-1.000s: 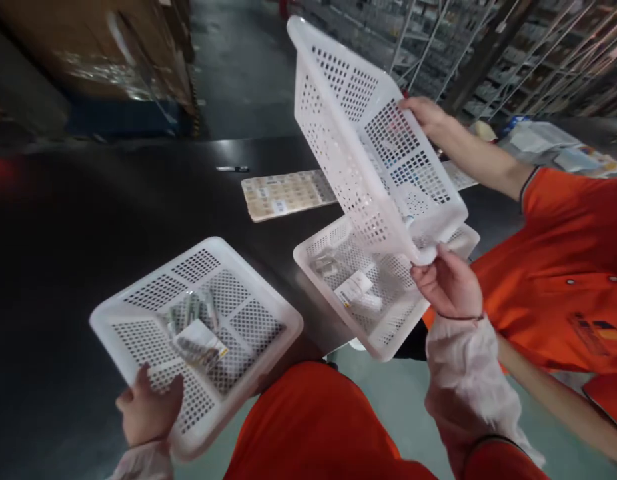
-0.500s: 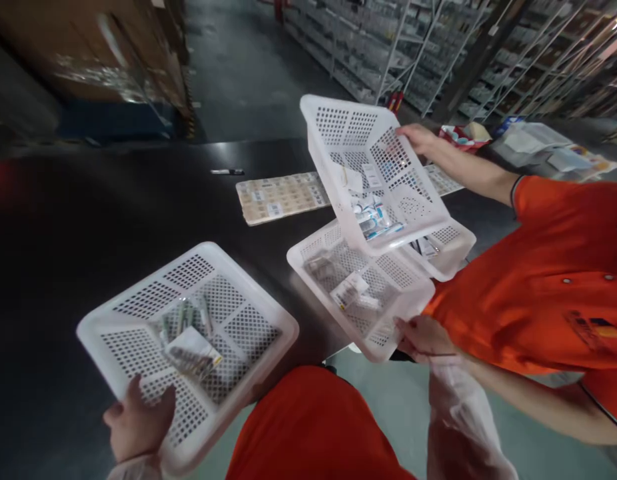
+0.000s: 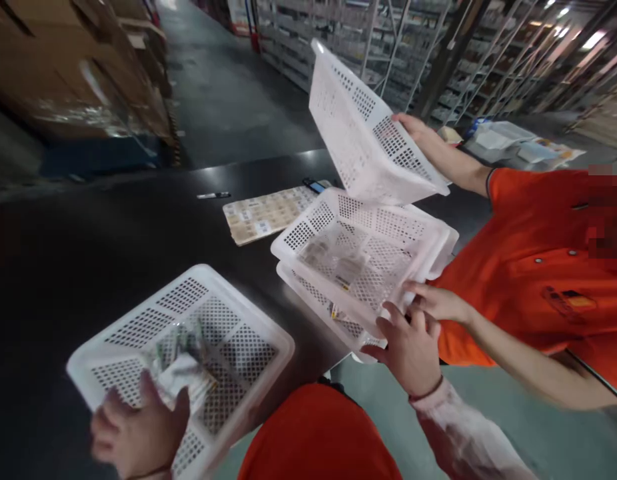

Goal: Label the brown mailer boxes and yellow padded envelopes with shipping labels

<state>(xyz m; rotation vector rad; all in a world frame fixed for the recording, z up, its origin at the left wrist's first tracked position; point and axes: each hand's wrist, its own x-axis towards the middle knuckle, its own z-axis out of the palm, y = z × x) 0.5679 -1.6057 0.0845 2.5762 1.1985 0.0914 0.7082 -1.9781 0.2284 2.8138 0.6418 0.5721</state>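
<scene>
My left hand (image 3: 143, 423) is spread over the near left side of a white perforated basket (image 3: 284, 347); I cannot tell whether it touches. Inside that basket lie a white packet (image 3: 186, 375) and blurred greenish items. To the right, an upper white basket (image 3: 304, 233) rests on a lower one (image 3: 299, 288), slightly offset. Clear packets show through in the upper basket. My right hand (image 3: 411, 350) has its fingers apart at the near right corner of this stack, close to a co-worker's hand (image 3: 441, 303) on the upper basket's rim.
A co-worker's other hand (image 3: 413, 127) holds up a steeply tilted white basket (image 3: 338, 123) behind the stack. On the black table (image 3: 138, 230) lie a pen (image 3: 213, 195), a labelled sheet (image 3: 268, 212) and a dark device (image 3: 314, 186). Shelving and a floor aisle lie beyond.
The co-worker's raised basket has tipped steeper, hiding its inside. Another basket now sits on the one my right hand held. My right hand has let go; my left fingers have spread.
</scene>
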